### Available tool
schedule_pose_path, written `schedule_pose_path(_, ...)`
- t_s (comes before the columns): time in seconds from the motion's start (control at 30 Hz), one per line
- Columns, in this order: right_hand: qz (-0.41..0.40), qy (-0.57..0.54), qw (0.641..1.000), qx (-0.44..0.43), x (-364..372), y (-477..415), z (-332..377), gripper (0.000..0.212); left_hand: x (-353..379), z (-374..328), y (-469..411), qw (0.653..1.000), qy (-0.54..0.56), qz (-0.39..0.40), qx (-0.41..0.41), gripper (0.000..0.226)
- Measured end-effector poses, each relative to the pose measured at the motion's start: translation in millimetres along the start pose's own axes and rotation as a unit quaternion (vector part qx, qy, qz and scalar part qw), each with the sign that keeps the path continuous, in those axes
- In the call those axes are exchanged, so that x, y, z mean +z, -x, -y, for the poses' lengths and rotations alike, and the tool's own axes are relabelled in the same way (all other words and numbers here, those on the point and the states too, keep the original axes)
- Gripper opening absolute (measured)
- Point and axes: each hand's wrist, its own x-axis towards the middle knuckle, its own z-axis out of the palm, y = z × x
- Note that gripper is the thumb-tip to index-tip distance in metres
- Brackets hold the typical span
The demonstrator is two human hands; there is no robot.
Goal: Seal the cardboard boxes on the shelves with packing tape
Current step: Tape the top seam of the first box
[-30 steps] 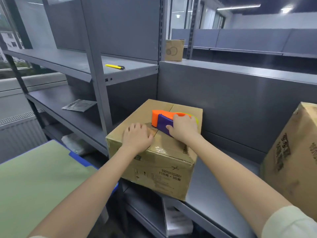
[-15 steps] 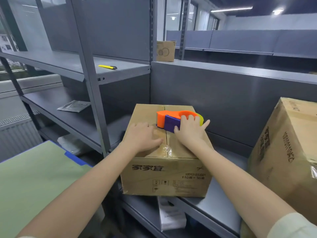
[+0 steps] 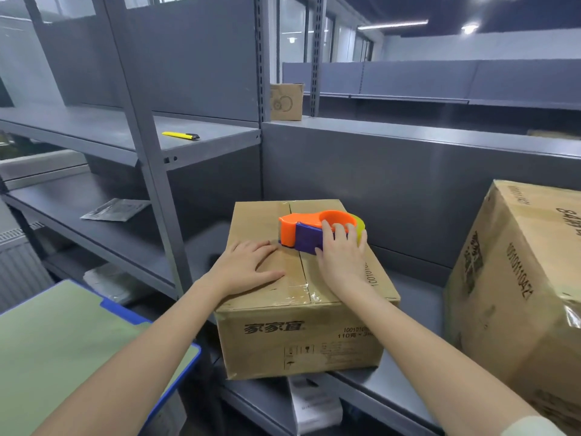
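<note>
The box (image 3: 301, 338) sits on the shelf (image 3: 408, 309), its seam (image 3: 302, 272) running straight away from the person, w/ the tape dispenser (image 3: 309, 229) lying crosswise on it past the middle. R hand (image 3: 342, 259) is on it, grip curled round the purple body. L hand (image 3: 248, 267) is just beside, grip spread flat on the left flap (image 3: 251, 221), so imo R pulls along the seam.

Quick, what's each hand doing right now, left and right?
Left hand: open, flat on top of the cardboard box.
Right hand: closed around the tape dispenser on that box.
</note>
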Motion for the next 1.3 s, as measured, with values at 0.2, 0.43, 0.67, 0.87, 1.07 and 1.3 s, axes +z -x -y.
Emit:
schedule_pose_path(0.2, -0.006, -0.053, 0.994, -0.098, -10.7, -3.7, -43.2, 0.056, 16.0, -65.8, 28.4, 0.991, -0.034, -0.054, -0.116, 0.074)
schedule_pose_path(0.43, 0.014, -0.031, 0.990, -0.137, -23.1, -7.7, -68.6, 0.044, 31.2, -130.3, 34.1, 0.978, -0.041, -0.057, -0.194, 0.071)
schedule_pose_path(0.67, -0.035, 0.025, 0.993, -0.113, -31.0, -5.9, -46.0, 0.039, 13.9, -75.3, 23.4, 0.997, 0.016, -0.030, -0.067, 0.070)
schedule_pose_path(0.87, -0.036, 0.056, 0.997, -0.036, -31.7, 4.3, -10.4, 0.042, -2.0, -6.3, -11.2, 0.999, 0.000, 0.050, -0.021, 0.080)
schedule_pose_path(1.07, -0.088, 0.015, 0.996, 0.023, -25.0, 24.5, 12.5, 0.035, -1.6, 19.4, -42.2, 0.999, -0.020, 0.035, 0.004, 0.078)
schedule_pose_path(1.3, -0.157, -0.076, 0.985, -0.020, -18.6, 23.8, -2.3, 0.031, 10.3, 16.0, -36.3, 0.998, -0.058, 0.004, -0.008, 0.076)
